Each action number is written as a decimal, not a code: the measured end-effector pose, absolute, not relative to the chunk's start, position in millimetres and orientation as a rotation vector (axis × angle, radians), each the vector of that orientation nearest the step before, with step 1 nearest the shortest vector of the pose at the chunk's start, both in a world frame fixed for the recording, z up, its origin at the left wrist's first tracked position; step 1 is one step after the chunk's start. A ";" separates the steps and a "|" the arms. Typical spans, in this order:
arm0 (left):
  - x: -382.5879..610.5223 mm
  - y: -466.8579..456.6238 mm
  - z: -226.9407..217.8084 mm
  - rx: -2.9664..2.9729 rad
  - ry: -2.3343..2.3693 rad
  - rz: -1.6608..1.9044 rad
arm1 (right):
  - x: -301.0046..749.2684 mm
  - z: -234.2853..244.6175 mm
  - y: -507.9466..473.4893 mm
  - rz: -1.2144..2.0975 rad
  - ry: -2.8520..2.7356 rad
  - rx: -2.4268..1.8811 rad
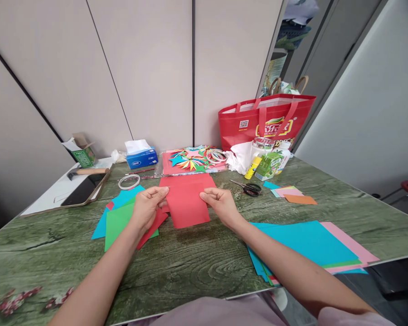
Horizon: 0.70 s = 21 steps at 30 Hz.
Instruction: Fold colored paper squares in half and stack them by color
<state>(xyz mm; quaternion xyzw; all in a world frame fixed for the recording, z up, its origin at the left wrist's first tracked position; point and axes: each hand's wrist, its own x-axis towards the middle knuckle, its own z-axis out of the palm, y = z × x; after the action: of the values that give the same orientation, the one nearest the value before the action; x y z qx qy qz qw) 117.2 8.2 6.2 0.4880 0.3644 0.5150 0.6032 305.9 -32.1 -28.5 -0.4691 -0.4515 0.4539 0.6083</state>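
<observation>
A red sheet of paper is stretched between my two hands above the middle of the table. My left hand pinches its left edge between thumb and fingers. At the right edge, my right hand grips it the same way. Another red sheet shows just behind the held one. Beneath and beside my left hand lie a green sheet, a blue sheet and a further red piece. Under my right forearm spreads a stack of coloured paper, blue on top.
Black-handled scissors, paper scraps and a yellow glue stick lie at right, before a red bag. Behind are a tissue box and colourful paper cutouts. At left are a tape roll, a phone and a hammer.
</observation>
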 end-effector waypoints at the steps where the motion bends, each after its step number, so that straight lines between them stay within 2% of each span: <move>1: 117.3 8.0 6.2 1.132 0.846 1.195 | 305.4 -28.1 -32.5 1.065 -1.037 -1.081; 6: 118.6 7.0 6.8 1.119 0.834 1.190 | 304.6 -27.6 -33.5 1.120 -1.004 -1.037; 14: 123.0 1.3 -4.4 1.230 0.780 0.695 | 310.2 -26.0 -29.6 1.116 -0.881 -1.003; 21: 122.6 2.6 -6.3 1.246 0.841 0.639 | 309.8 -25.2 -28.6 1.128 -0.853 -1.009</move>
<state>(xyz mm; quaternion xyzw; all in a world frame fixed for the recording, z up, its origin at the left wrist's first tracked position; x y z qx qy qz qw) 122.6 2.6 -6.3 0.5559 0.3754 0.2853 0.6846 309.8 -28.6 -25.2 -0.4433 -0.3750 0.4956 0.6459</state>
